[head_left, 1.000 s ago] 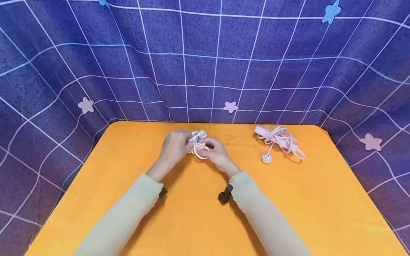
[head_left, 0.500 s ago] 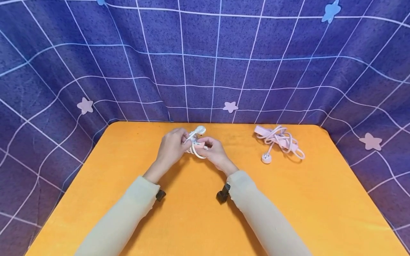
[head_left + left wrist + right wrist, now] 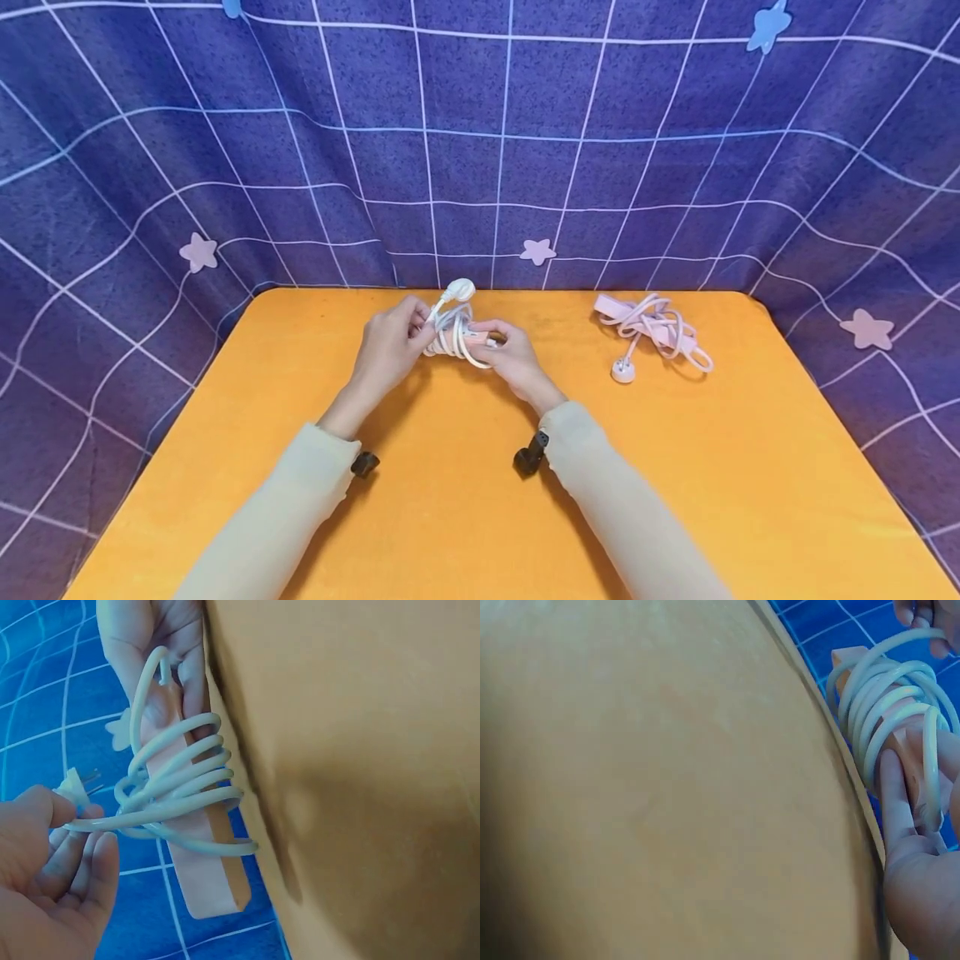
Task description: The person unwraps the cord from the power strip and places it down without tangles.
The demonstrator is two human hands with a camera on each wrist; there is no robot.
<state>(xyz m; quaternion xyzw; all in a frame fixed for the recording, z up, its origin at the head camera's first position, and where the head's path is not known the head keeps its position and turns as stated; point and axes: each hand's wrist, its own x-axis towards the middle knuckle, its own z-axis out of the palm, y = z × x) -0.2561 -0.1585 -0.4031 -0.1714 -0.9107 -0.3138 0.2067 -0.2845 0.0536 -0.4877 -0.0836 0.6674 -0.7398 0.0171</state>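
Above the middle of the orange table [image 3: 450,517], both hands hold a pink power strip [image 3: 202,855] with a white cord [image 3: 187,787] coiled round it. My left hand [image 3: 416,327] pinches the cord just behind its white plug [image 3: 459,290], which sticks up toward the far edge. In the left wrist view that same hand [image 3: 79,825] holds the cord's free end out from the coil. My right hand [image 3: 491,343] grips one end of the strip, its fingers [image 3: 896,802] lying along the strip [image 3: 896,731] under the cord loops [image 3: 877,690].
A second pink power strip [image 3: 652,325] lies in a loose tangle with its cord at the table's back right, its round plug [image 3: 622,371] on the near side. A blue grid-pattern cloth [image 3: 480,150] hangs behind and around the table.
My left hand has pulled the plug end of the cord up and away from the coil. Both hands have spread slightly apart, showing more of the wrapped strip.
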